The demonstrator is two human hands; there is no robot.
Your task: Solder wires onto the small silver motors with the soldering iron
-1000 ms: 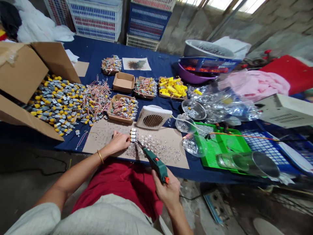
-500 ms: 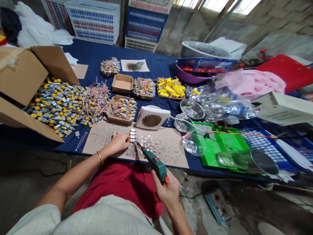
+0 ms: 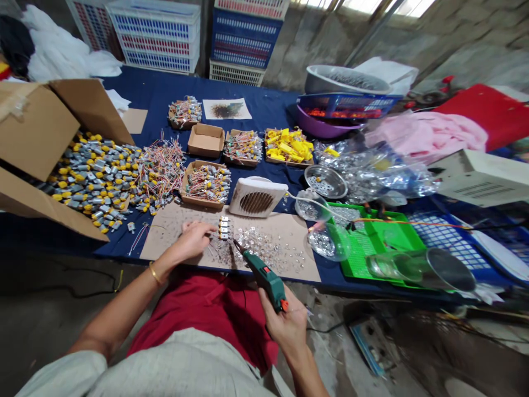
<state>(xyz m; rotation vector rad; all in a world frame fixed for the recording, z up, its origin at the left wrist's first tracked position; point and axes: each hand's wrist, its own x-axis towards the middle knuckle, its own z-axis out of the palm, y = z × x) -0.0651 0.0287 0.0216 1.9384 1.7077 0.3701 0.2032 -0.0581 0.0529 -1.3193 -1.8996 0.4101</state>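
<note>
My right hand (image 3: 287,325) is wrapped round the handle of a green soldering gun (image 3: 264,275) with a red button. Its dark tip points up and left, just right of a short row of small motors (image 3: 223,227). The motors stand in a line on a brown board (image 3: 165,237), their pale ends facing up. To the left of the row is my left hand (image 3: 192,240), fingers loosely stretched toward it and holding nothing I can see. Small shiny metal parts (image 3: 256,242) lie scattered right of the motors.
Behind the board stands a white fan (image 3: 258,197). A carton of motors (image 3: 95,176) is at left, beside a pile of wired motors (image 3: 161,173). Small boxes hold wired motors (image 3: 206,182) and yellow parts (image 3: 288,146). Clear bowls (image 3: 326,242) and a green tray (image 3: 359,264) are at right.
My left hand has drawn back to the left from the motor row, its fingers loosening. The soldering gun's tip has shifted slightly right, away from the motors.
</note>
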